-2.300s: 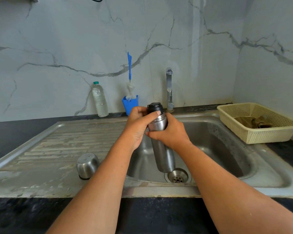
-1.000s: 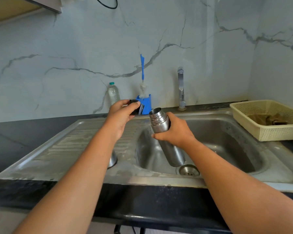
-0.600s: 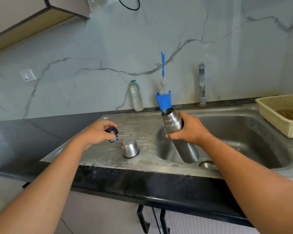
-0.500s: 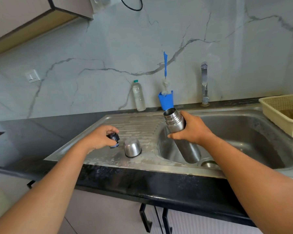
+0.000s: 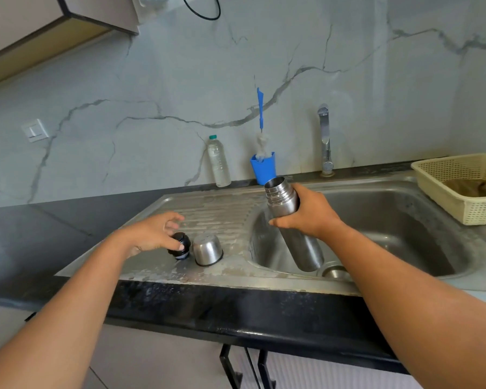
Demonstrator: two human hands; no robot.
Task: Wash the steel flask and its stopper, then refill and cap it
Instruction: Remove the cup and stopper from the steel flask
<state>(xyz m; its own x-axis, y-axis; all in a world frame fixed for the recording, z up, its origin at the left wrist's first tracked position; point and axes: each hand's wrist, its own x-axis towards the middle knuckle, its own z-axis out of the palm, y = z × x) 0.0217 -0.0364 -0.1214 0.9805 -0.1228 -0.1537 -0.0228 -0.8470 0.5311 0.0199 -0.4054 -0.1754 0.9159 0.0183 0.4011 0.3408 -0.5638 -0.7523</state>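
Basket [image 5: 483, 211] at the right runs off frame; the drain [image 5: 334, 272] is half hidden behind the flask [image 5: 302, 245]. Our right hand [image 5: 309, 216] wraps the flask's middle, over the sink [image 5: 404, 220]; its long axis tilts, open mouth up and leftward, base low. Our left hand [image 5: 152, 234] is loosely spread, thumb touching the stopper [image 5: 180, 245] on the drainboard [image 5: 213, 217], just beside the cup [image 5: 207, 249]

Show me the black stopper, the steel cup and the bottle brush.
black stopper [image 5: 184, 241], head view, its black body.
steel cup [image 5: 207, 249], head view, its side wall.
bottle brush [image 5: 261, 108], head view, its blue handle.
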